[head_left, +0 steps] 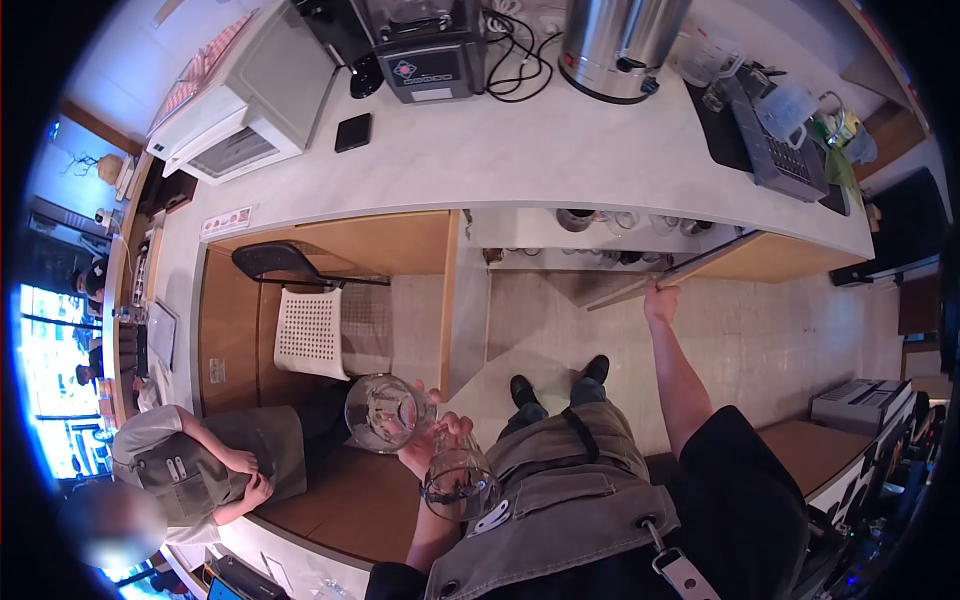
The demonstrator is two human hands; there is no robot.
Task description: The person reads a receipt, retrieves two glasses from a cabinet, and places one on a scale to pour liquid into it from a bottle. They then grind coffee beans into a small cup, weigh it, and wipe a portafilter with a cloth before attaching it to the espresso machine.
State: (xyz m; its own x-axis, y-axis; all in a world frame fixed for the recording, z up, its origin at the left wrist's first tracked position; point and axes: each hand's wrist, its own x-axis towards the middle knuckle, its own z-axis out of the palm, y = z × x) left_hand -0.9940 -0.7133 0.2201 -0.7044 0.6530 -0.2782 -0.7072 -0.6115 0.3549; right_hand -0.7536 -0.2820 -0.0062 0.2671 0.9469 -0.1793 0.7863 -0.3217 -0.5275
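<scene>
Two clear glass vessels are in my left hand (418, 455), whose fingers close around them in front of my apron. One glass (378, 420) turns its wide round rim outward, and the other glass (462, 488) sits lower, close to the apron bib. Whether they have handles I cannot make out. With my right arm stretched forward, my right hand (662, 302) grips the edge of a wooden cabinet door (740, 262), which stands open. Behind that door, glassware (622, 222) and a dark-looking pot (576, 219) stand on the cabinet shelf (530, 235).
On the counter (450, 160) stand a microwave (245, 100), a blender base (430, 70), a steel urn (620, 50) and a grey rack (775, 150). Beneath it are a folding chair (275, 265) and a white perforated stool (308, 330). An aproned person (220, 465) is at my left.
</scene>
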